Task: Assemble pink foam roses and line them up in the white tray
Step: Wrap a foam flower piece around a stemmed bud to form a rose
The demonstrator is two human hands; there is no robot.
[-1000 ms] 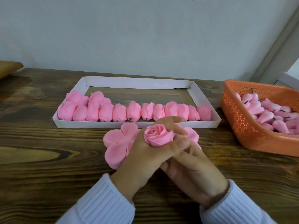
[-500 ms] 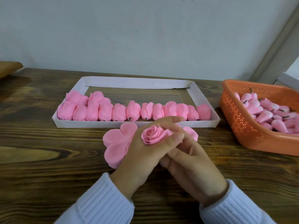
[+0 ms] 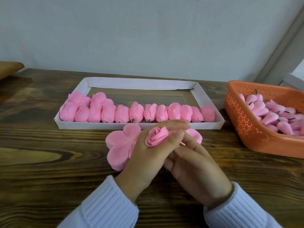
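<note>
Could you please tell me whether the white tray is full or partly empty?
Partly empty: roses line the white tray's near side; most of its far side is bare.

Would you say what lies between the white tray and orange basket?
Only bare wooden table, seen in the head view, between white tray and orange basket.

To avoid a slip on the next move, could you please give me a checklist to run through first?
1. Rose bud gripped by left hand: ok.
2. Right hand hold on the bud's base: cannot tell, hidden.
3. Flat petals lying beside left hand: ok.
4. Gap in front row of roses: not ok, filled end to end.
5. Room in white tray behind that row: ok.
6. Orange basket stocked: ok.
</note>
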